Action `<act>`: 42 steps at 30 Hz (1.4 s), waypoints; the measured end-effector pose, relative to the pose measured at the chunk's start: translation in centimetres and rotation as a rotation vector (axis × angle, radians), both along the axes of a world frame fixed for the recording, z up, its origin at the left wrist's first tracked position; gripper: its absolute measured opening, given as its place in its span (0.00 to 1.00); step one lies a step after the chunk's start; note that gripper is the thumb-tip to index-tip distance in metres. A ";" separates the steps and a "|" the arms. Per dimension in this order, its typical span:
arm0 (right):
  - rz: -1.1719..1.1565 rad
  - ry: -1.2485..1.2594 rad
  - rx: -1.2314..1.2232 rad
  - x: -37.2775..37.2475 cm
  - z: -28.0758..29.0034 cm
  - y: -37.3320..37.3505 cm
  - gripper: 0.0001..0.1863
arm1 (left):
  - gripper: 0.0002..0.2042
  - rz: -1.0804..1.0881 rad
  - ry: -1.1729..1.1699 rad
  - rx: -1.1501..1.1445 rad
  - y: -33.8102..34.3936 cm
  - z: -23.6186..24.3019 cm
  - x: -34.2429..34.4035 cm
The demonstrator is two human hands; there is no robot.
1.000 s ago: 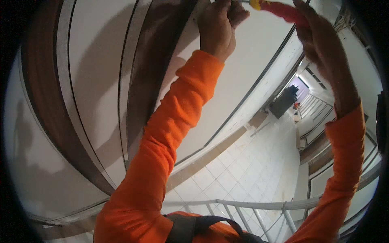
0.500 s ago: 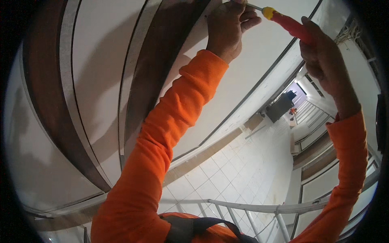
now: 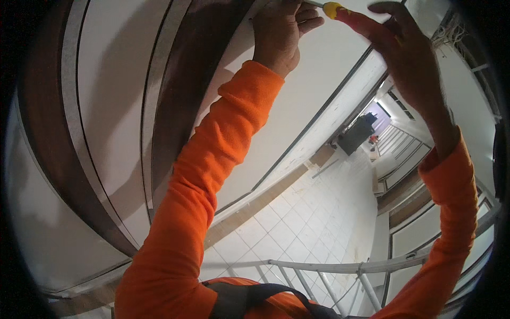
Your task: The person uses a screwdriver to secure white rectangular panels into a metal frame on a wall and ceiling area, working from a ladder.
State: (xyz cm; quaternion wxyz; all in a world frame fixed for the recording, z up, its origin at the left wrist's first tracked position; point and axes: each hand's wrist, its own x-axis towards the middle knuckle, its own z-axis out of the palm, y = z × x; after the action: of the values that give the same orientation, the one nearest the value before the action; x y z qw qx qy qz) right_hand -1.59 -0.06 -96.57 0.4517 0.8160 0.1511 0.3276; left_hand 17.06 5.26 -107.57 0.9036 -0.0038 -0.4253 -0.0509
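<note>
A screwdriver (image 3: pixel 351 22) with a red handle and yellow collar crosses the upper edge of the head view, its shaft pointing left. My right hand (image 3: pixel 411 61) is closed around the handle's rear end, with one finger lifted off. Against the white wall panel (image 3: pixel 297 101), my left hand (image 3: pixel 279 37) is raised near the shaft, thumb and forefinger pinched together at the picture's edge. What those fingers hold, and the screwdriver's tip, are cut off from view. Both arms are stretched up in orange sleeves.
Dark brown strips (image 3: pixel 186 69) with grey borders run down the wall at left. Below me curves a pale metal rail with bars (image 3: pixel 340 267), above a white tiled floor (image 3: pixel 287 223). A dark cabinet-like block (image 3: pixel 357 135) stands down the corridor. Loose wires (image 3: pixel 451 31) hang at upper right.
Both hands and the screwdriver sit further left and slightly higher in view, as does the background. My right hand's grip has loosened, with a finger lifting from the handle.
</note>
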 end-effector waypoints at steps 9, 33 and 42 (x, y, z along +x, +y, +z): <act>0.035 0.004 0.413 -1.1 -1.2 0.2 0.16 | 0.10 0.008 -0.037 -0.059 -1.0 -0.3 0.0; 0.093 0.216 0.891 -2.0 1.3 0.1 0.14 | 0.16 -0.056 -0.065 0.042 -0.1 -0.7 -0.6; 0.106 -0.108 -0.208 -0.5 -1.6 1.3 0.21 | 0.05 -0.115 -0.090 0.020 0.0 -0.7 1.2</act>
State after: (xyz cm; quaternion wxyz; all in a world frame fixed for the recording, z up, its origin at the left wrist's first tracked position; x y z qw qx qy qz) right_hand -2.07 1.22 -98.19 0.5237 0.7366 0.2026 0.3771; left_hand 18.25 5.21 -108.23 0.8792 -0.0170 -0.4640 -0.1071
